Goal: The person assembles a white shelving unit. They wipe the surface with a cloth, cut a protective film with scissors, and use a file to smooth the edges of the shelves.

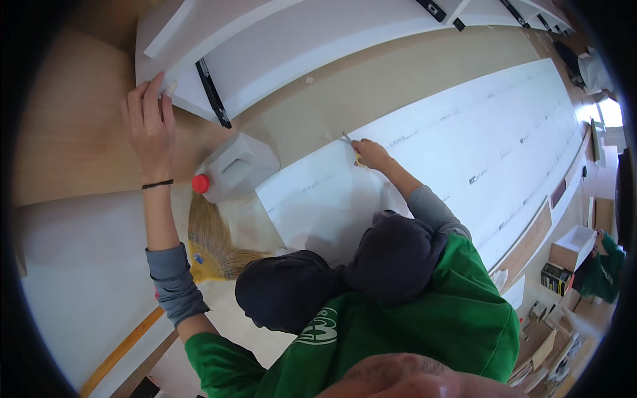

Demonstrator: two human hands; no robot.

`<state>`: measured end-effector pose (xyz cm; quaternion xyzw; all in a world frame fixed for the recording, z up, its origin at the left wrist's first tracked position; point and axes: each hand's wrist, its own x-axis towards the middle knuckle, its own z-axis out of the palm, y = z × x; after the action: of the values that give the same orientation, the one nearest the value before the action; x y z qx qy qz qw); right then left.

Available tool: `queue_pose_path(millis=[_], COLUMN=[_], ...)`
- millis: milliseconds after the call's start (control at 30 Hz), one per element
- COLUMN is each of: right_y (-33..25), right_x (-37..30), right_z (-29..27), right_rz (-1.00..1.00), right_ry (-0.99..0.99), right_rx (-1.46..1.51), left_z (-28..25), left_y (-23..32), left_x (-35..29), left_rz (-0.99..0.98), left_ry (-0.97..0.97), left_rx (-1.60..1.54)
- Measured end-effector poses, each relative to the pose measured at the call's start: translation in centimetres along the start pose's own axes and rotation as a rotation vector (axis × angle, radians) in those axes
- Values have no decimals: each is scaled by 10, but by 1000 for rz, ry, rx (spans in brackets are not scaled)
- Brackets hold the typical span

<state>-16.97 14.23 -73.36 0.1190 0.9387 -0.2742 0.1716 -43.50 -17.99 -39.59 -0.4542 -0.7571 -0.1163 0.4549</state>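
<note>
My right hand grips a pair of scissors by the yellow handles. The short metal blades point up and left, over the near edge of a long white printed board. My left hand reaches up to the end of a white cabinet-like panel. Its fingers are stretched out and lie against the panel's edge, beside a small pale piece at the fingertips that I cannot make out. A black metal drawer slide is fixed on the panel to the right of that hand.
A translucent jug with a red cap stands between my arms. Below it lies a straw broom with a yellow head. A wooden board is at the left. On the right, a person in a green sleeve is beside a white box.
</note>
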Motion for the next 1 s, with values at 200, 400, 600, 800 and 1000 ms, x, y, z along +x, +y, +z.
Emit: queue_pose_path(millis=[200, 400, 600, 800, 1000], right_y=[6, 1, -10, -111, -162], right_x=[11, 2, -1, -46, -19], right_z=[1, -5, -22, -211, -344], right_rz=[-99, -153, -215, -478, -724], right_ry=[-49, -51, 60, 919, 1349], right_rx=[-100, -318, -250, 139, -169], left_z=[0, -3, 42, 63, 47], left_y=[3, 47, 99, 100, 75], left_x=[-5, 14, 75, 93, 95], left_rz=[-36, -92, -38, -140, -83], left_ry=[-23, 12, -82, -66, -148], left_rx=[70, 143, -92, -390, -382])
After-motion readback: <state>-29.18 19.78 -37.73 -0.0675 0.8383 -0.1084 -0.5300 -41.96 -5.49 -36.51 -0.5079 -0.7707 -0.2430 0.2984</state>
